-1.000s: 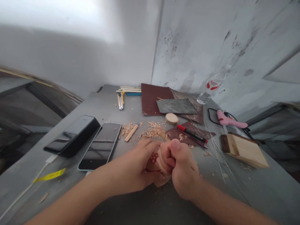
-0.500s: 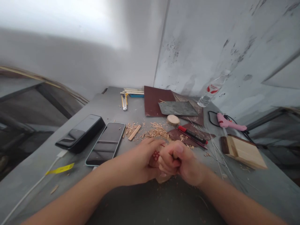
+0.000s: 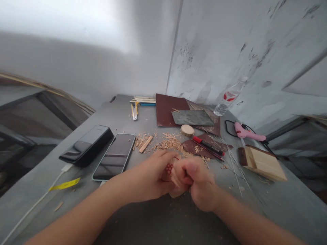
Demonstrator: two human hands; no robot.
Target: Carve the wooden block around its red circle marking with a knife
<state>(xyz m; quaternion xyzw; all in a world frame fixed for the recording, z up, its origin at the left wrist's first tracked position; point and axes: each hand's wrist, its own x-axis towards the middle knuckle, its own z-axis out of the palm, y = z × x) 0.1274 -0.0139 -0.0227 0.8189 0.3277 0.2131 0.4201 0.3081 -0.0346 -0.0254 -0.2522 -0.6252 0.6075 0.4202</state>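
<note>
My left hand (image 3: 150, 177) is wrapped round a pale wooden piece (image 3: 176, 192) just above the near part of the table. A small red flower-like cluster of dots (image 3: 169, 168) shows between its thumb and fingers. My right hand (image 3: 199, 182) is a closed fist pressed against the right side of that piece, thumb on top. Whatever the fist grips is hidden by its fingers. Wood shavings (image 3: 173, 144) and a short wooden stick (image 3: 145, 144) lie just beyond the hands.
On the left are a phone (image 3: 114, 156), a black device (image 3: 87, 144) and a white cable. A utility knife (image 3: 134, 111), sandpaper sheets (image 3: 168, 110) and a bottle (image 3: 228, 97) stand farther back. Right: marker (image 3: 208, 146), wood disc (image 3: 187, 130), thin wires, pink glue gun (image 3: 249, 132), wooden block (image 3: 263, 163).
My right fist has shifted slightly down and tilted against the wooden piece, and more of the piece shows. My left hand keeps its hold. The whole view has shifted a little.
</note>
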